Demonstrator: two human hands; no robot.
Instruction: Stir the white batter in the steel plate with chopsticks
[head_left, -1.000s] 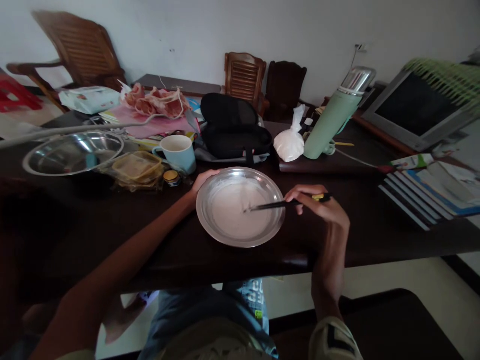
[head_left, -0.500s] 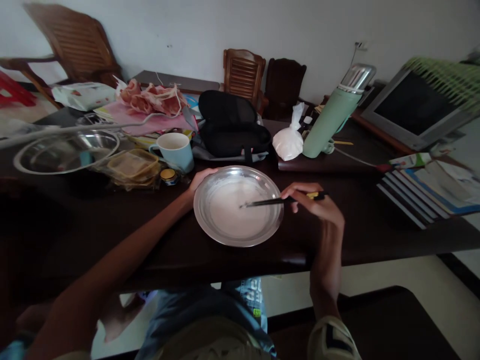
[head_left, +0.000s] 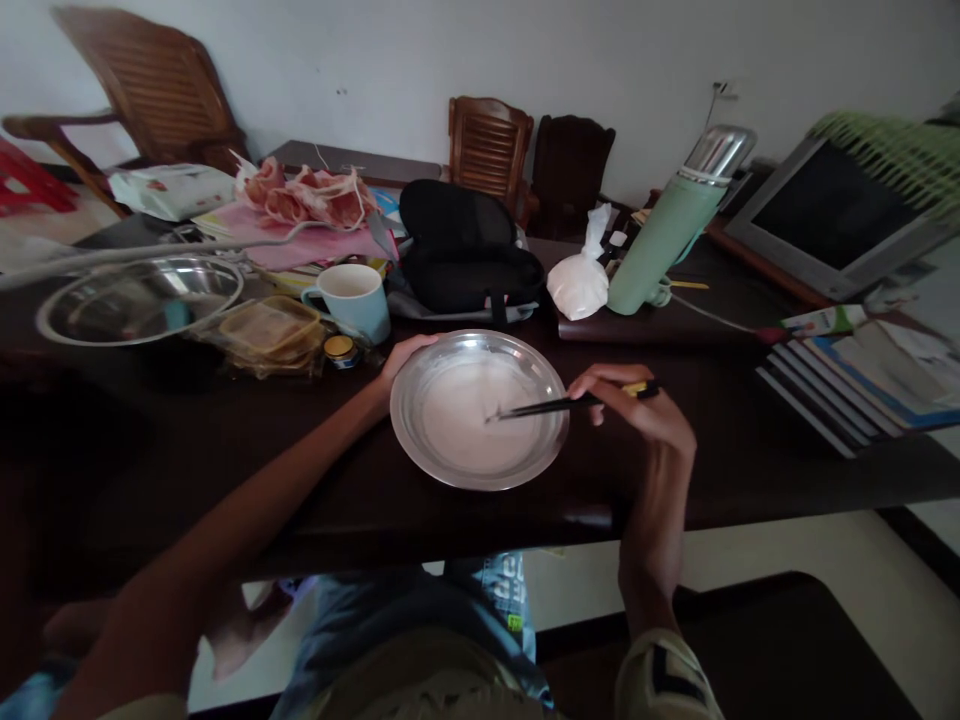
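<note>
A shallow steel bowl [head_left: 480, 482] sits on the dark table in front of me, holding a pale, milky batter-like mixture [head_left: 457, 425]. At its left rim, my left hand [head_left: 406, 358] holds the bowl, its fingers partly hidden behind the edge. Black chopsticks [head_left: 540, 408] with a gold band near the top are gripped in my right hand [head_left: 626, 400], just right of the bowl. They slant down over the right rim, and their tips meet the mixture near the middle.
Behind the bowl are an open black case [head_left: 469, 250], a light blue mug [head_left: 354, 300] and a tied bag of white powder [head_left: 579, 283]. A green thermos [head_left: 664, 245] stands at right, near stacked books [head_left: 847, 390]. Another steel basin [head_left: 60, 325] and plastic containers [head_left: 270, 330] lie left.
The chopstick tips have shifted slightly right and down within the mixture, and my right hand has moved slightly right. My left hand stays on the bowl's rim.
</note>
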